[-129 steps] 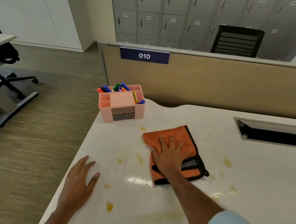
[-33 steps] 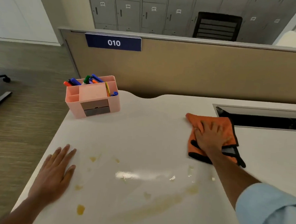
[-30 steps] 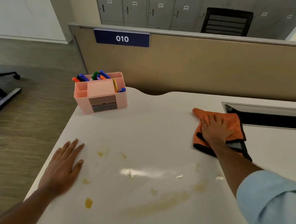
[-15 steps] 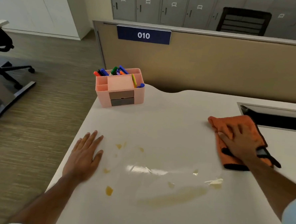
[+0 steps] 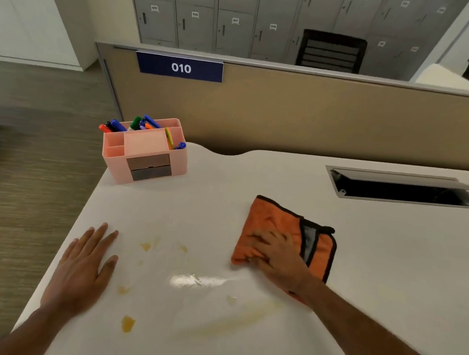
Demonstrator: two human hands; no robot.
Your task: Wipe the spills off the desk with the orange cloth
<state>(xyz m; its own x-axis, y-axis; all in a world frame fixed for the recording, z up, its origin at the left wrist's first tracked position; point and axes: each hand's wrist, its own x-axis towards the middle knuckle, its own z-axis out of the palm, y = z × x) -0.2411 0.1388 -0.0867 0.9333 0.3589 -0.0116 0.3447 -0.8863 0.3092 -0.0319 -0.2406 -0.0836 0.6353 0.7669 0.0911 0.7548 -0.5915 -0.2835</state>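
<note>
The orange cloth (image 5: 274, 221) with black trim lies folded on the white desk (image 5: 374, 254), right of centre. My right hand (image 5: 279, 255) presses down on its near half, fingers gripping the left edge. My left hand (image 5: 85, 267) rests flat and open on the desk near the left edge. Several yellow-brown spills remain between the hands: small spots (image 5: 145, 246) by the left fingertips, a darker drop (image 5: 127, 323) near the front, and a long faint smear (image 5: 235, 320) in front of the cloth.
A pink organizer (image 5: 147, 155) full of coloured pens stands at the desk's back left corner. A recessed cable hatch (image 5: 403, 187) is open at the back right. A tan partition (image 5: 300, 115) with a "010" sign runs behind the desk. The floor drops off left.
My right hand has slid the cloth from near the cable hatch leftward and toward me, closer to the spills. The spots that lay near the cloth are gone. My left hand stayed put.
</note>
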